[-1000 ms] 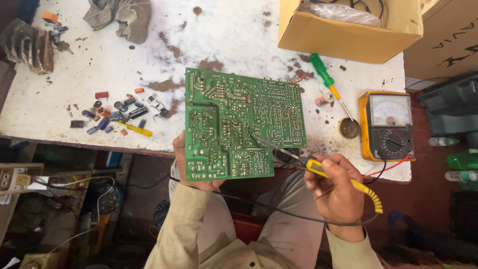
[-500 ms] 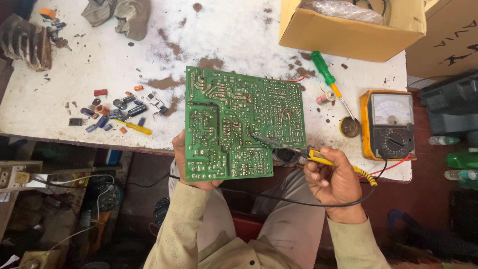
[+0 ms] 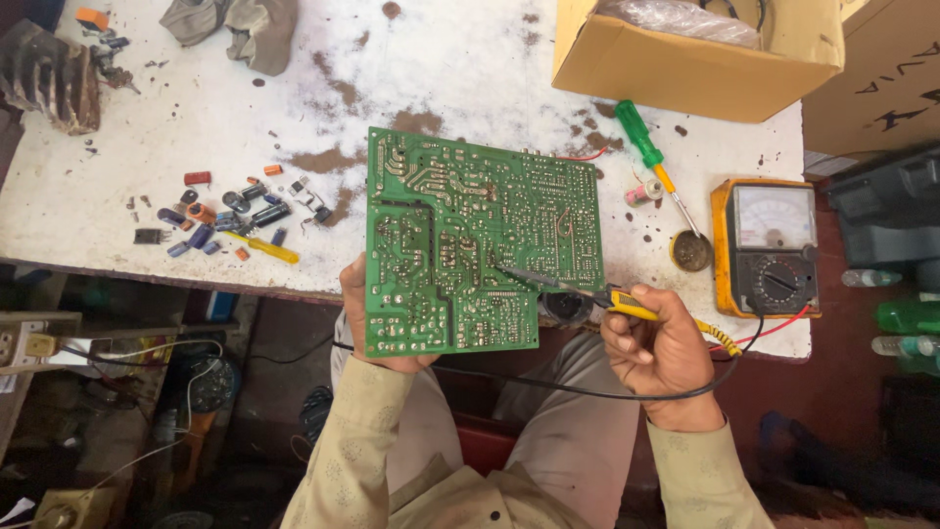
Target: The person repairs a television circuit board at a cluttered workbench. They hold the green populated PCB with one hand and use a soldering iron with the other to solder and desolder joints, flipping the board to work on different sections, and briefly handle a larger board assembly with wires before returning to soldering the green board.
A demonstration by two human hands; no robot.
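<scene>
Fingers (image 3: 354, 294) on green circuit board (image 3: 470, 235)

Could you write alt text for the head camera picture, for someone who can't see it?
A seated person's left hand holds up a green circuit board while the right hand touches a yellow-handled soldering iron to it, above a stained white table with loose components and an orange meter.

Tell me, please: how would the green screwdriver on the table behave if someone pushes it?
The green screwdriver has a round handle and lies flat on the white table, so it would probably roll sideways. It looks stiff and light. Its tip lies near a small round tin, which it may bump.
</scene>
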